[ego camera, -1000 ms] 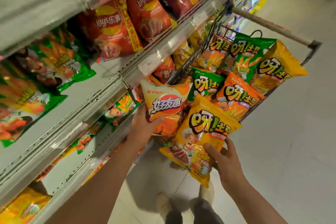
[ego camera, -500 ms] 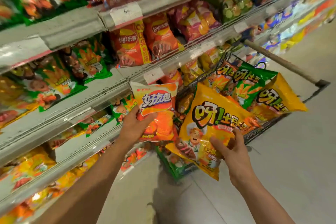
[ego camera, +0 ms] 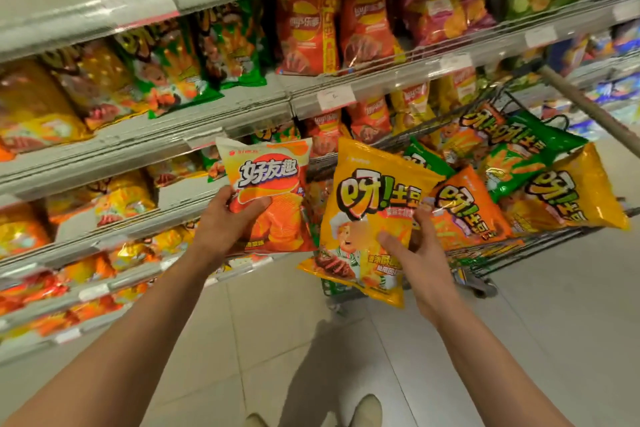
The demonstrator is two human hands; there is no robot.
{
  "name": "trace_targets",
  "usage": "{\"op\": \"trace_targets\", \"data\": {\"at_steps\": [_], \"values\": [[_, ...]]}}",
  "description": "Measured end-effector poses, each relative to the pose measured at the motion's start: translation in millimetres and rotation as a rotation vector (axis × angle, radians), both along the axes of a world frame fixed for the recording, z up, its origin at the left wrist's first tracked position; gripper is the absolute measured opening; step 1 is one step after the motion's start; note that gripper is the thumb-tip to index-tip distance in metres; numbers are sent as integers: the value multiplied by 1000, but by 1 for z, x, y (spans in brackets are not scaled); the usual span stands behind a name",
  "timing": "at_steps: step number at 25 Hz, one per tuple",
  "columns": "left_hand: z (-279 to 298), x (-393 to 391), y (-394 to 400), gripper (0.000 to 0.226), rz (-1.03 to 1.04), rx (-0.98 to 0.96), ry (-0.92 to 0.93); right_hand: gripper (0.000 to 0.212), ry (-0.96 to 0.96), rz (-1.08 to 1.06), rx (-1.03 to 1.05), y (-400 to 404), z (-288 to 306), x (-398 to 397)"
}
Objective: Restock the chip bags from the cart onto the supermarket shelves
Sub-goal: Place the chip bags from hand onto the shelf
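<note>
My left hand [ego camera: 230, 222] grips an orange-and-white chip bag [ego camera: 273, 191] by its lower left side, upright in front of the shelves. My right hand [ego camera: 410, 246] holds a yellow chip bag [ego camera: 370, 204] at its lower right, thumb on the front. Both bags hang in the air between the shelves and the cart [ego camera: 519, 253]. The wire cart at the right carries several more bags, among them an orange one [ego camera: 467, 211], a green one [ego camera: 523, 156] and a yellow one [ego camera: 578, 191].
Grey shelves [ego camera: 138, 146] run along the left and back, filled with green, red, yellow and purple chip bags behind price tags [ego camera: 334, 97]. The cart's handle bar [ego camera: 588, 107] slants at the right. Pale floor tiles [ego camera: 277, 340] and my shoes lie below.
Both hands have lifted their bags up and away from the cart, toward the shelves. The view has turned from the cart to face the shelf rows.
</note>
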State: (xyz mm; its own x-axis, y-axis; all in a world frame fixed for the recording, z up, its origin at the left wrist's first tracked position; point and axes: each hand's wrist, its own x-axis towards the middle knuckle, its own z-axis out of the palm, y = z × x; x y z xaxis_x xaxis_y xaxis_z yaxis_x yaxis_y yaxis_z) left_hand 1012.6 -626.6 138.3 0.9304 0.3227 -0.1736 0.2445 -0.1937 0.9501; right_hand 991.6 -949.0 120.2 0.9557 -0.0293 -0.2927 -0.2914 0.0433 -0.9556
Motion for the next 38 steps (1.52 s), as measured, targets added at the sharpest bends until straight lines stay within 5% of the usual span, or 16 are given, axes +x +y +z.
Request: {"op": "trace_targets", "data": {"at_steps": [7, 22, 31, 38], "values": [[5, -76, 94, 65, 124, -38, -2, 76, -16, 165, 13, 97, 15, -24], [-39, -225, 322, 46, 405, -114, 8, 59, 171, 429, -41, 347, -15, -110], [-91, -189, 389, 43, 476, -118, 82, 33, 304, 468, -56, 423, -66, -6], [-146, -105, 392, 51, 477, -185, 85, 26, 154, 373, -81, 466, -123, 144]]}}
